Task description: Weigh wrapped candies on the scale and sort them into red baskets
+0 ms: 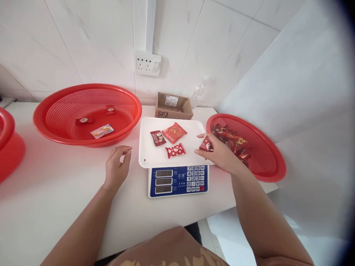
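My right hand (220, 153) is over the right side of the white tray (144, 129) of a blue digital scale (179, 181). A small red-and-white snack packet (206, 144) sits between its thumb and fingers. Three more wrapped snacks lie on the tray: a larger red packet (174, 132), a dark red packet (158, 137) and a red one with white dots (175, 150). My left hand (118, 164) hovers left of the tray, touching nothing I can see. Its fingers are curled, with the thumb tip close to the index fingertip.
A red mesh basket (83, 142) at the left holds three wrapped items. Another red basket (273, 166) at the right contains many packets. Behind the scale stand a cardboard box (173, 107) and a clear plastic bottle (197, 94). Part of a red basin (9, 155) shows far left.
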`<state>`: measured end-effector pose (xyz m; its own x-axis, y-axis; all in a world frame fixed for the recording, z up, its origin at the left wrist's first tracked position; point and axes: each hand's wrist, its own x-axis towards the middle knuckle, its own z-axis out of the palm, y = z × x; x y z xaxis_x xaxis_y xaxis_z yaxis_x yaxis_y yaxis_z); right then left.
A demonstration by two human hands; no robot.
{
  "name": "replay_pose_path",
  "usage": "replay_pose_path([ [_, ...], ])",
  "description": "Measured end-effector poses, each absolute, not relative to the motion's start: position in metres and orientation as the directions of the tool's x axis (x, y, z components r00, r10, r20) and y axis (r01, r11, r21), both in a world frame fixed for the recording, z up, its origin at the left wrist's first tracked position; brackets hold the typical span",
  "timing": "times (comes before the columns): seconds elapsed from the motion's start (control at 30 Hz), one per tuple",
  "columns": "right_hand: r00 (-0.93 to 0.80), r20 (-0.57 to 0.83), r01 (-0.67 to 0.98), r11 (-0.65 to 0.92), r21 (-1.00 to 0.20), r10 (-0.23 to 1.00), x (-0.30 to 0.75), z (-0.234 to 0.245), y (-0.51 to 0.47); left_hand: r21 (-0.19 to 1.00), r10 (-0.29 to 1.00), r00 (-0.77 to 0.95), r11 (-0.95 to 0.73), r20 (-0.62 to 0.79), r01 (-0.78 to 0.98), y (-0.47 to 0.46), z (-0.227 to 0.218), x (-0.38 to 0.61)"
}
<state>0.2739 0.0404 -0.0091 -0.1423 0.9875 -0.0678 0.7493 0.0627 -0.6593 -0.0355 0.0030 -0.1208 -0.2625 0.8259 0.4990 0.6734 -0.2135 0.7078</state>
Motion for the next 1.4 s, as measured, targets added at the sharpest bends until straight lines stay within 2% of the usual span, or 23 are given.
replay_pose_path([
  [0.23, 0.030, 0.049, 0.737, 0.012, -0.676, 0.998, 0.277, -0.012, 0.042, 0.714, 0.810, -0.268, -0.243, 0.522, 0.657, 0.005, -0.125, -0.036],
  [0.47, -0.134, -0.018, 0.751, 0.089, -0.654, 0.991, 0.266, -0.013, 0.040, 0.720, 0.812, -0.272, -0.238, 0.516, 0.652, 0.004, -0.124, -0.037],
  [0.6, -0.158, -0.054, 0.730, 0.080, -0.679, 0.986, 0.258, -0.018, 0.046, 0.711, 0.808, -0.268, -0.242, 0.524, 0.660, 0.004, -0.124, -0.036],
  [0.83, -0.153, 0.133, 0.724, 0.203, -0.659, 0.979, 0.263, -0.030, 0.052, 0.709, 0.802, -0.275, -0.240, 0.530, 0.663, 0.004, -0.121, -0.035],
  [0.93, -0.090, 0.226, 0.730, 0.219, -0.648, 0.970, 0.278, -0.028, 0.046, 0.712, 0.807, -0.278, -0.230, 0.520, 0.664, 0.004, -0.121, -0.036],
  [1.0, 0.001, 0.285, 0.771, 0.181, -0.610, 0.958, 0.293, -0.027, 0.039, 0.716, 0.808, -0.285, -0.224, 0.516, 0.661, 0.004, -0.122, -0.037],
  [1.1, 0.150, 0.297, 0.843, 0.035, -0.536, 0.943, 0.316, -0.029, 0.029, 0.720, 0.807, -0.294, -0.215, 0.512, 0.660, 0.004, -0.122, -0.037],
  [1.23, 0.271, 0.190, 0.885, -0.166, -0.436, 0.944, 0.339, -0.038, 0.020, 0.716, 0.806, -0.294, -0.214, 0.514, 0.665, 0.004, -0.122, -0.036],
  [1.4, 0.311, 0.094, 0.912, -0.269, -0.310, 0.946, 0.345, -0.046, 0.018, 0.722, 0.818, -0.290, -0.204, 0.496, 0.661, 0.004, -0.123, -0.032],
])
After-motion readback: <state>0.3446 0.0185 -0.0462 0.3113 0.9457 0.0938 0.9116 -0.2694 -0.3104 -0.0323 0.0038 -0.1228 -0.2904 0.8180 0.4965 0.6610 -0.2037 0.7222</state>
